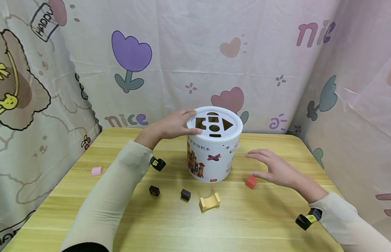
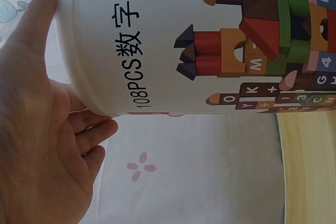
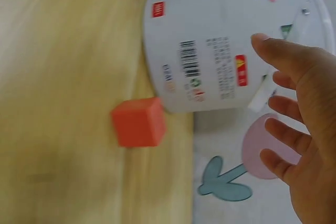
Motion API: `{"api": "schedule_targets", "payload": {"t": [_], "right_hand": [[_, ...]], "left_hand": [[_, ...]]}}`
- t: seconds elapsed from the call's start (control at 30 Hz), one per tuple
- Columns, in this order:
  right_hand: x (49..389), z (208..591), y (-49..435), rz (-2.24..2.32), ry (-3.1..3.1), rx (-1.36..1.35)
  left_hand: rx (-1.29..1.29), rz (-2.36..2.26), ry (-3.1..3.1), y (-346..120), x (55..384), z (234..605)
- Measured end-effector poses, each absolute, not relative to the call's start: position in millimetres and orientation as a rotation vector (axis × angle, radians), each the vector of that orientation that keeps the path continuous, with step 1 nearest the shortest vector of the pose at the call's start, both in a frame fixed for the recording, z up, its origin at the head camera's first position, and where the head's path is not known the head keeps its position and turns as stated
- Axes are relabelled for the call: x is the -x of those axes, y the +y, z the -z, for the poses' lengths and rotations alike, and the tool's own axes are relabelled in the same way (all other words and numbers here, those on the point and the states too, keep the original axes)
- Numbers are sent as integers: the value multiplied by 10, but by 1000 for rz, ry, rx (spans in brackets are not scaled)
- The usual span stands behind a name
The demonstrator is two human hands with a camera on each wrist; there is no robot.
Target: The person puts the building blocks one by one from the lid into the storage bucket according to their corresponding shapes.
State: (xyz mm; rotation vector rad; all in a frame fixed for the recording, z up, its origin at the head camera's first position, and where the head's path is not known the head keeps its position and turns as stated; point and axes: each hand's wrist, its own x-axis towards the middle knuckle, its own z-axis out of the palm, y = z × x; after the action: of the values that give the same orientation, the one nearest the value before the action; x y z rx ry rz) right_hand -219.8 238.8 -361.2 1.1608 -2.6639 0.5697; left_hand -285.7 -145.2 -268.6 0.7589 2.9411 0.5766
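Note:
A white toy-block bucket (image 1: 211,157) stands upright on the table, its lid (image 1: 236,122) cut with shaped holes. At the lid's left edge, my left hand (image 1: 171,124) holds the rim, thumb on the near side and fingers round the far side. The left wrist view shows that hand (image 2: 47,119) against the bucket's printed wall (image 2: 157,45). My right hand (image 1: 275,168) is apart from the bucket on its right, fingers spread and holding nothing. Just under its thumb lies a red block (image 1: 251,182). In the right wrist view the block (image 3: 139,121) is apart from that hand (image 3: 310,98).
In front of the bucket lie a yellow curved block (image 1: 209,202) and two black blocks, one (image 1: 186,194) nearer the middle, the other (image 1: 154,190) further left. A pink cylinder (image 1: 97,170) lies at the table's left. Printed cloth (image 1: 182,52) hangs behind the table (image 1: 245,224).

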Motion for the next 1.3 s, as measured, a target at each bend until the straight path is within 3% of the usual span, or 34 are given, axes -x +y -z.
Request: {"api": "schedule_targets", "payload": {"t": [0.73, 1.3], "right_hand": [[2315, 4125, 2560, -569, -2792, -1244], [2311, 4247, 2513, -529, -2745, -1349]], "left_hand": [[-758, -568, 2949, -1452, 2858, 2695], [-757, -587, 2937, -1445, 2837, 2700]]}}
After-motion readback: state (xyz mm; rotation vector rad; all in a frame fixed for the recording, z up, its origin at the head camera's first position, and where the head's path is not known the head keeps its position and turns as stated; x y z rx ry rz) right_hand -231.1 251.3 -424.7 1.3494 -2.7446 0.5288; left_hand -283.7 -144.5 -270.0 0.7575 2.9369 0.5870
